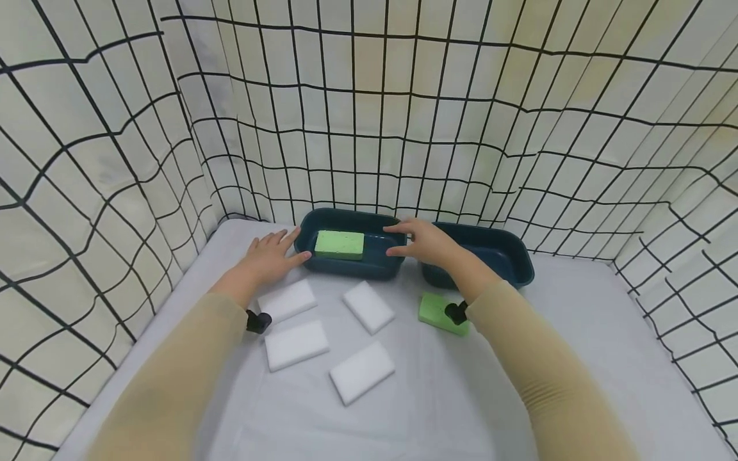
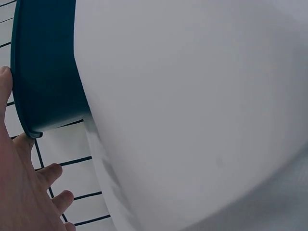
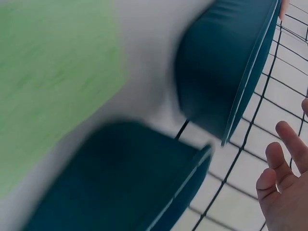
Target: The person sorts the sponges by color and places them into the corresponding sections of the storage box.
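Two dark teal trays stand side by side at the back of the table. The left tray holds a green sponge. My left hand lies flat with straight fingers against that tray's left end; the left hand shows there too. My right hand reaches over the tray's right end with spread, relaxed fingers at the rim. The right wrist view, blurred, shows the right hand open beside the tray.
The right tray looks empty where I can see into it. A second green sponge lies on the white table under my right forearm. Several white sponges lie scattered in front. Grid-patterned cloth walls close in three sides.
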A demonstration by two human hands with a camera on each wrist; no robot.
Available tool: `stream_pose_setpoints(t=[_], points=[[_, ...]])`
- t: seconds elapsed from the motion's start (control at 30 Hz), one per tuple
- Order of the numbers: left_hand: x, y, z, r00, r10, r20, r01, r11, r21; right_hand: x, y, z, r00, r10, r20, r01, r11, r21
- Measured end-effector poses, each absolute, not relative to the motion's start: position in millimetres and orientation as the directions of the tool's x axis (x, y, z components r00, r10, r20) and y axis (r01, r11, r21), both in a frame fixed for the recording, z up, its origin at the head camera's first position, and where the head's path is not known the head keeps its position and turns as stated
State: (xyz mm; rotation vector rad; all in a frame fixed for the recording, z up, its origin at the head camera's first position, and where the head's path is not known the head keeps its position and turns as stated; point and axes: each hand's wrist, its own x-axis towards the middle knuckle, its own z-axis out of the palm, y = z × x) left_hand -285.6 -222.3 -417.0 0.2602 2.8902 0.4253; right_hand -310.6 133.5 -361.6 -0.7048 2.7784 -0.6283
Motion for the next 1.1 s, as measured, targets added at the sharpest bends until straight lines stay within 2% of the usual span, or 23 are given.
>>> stream_pose_setpoints(t=[0.3, 0.67, 0.83, 1.1], points=[[-283.2, -222.1, -414.7, -0.964, 0.204, -0.169, 0.150, 0.946, 0.289, -269.5, 200.9, -356.6, -0.871, -0.490, -0.010, -0.445, 0.799, -0.406], [-284.2, -220.7, -414.8, -0.962, 0.208, -0.178, 0.153, 0.947, 0.283, -211.1, 280.0, -375.0, -0.892, -0.451, 0.034, -0.420, 0.798, -0.433], [-285.7, -220.1, -415.8, -0.963, 0.208, -0.172, 0.157, 0.949, 0.274, -200.7, 292.1, -382.0, -0.899, -0.437, 0.028, -0.402, 0.798, -0.448], [-287.0, -221.7, -418.7, -0.961, 0.215, -0.174, 0.161, 0.947, 0.278, -199.0, 285.1, -394.9, -0.884, -0.467, -0.011, -0.416, 0.798, -0.436]])
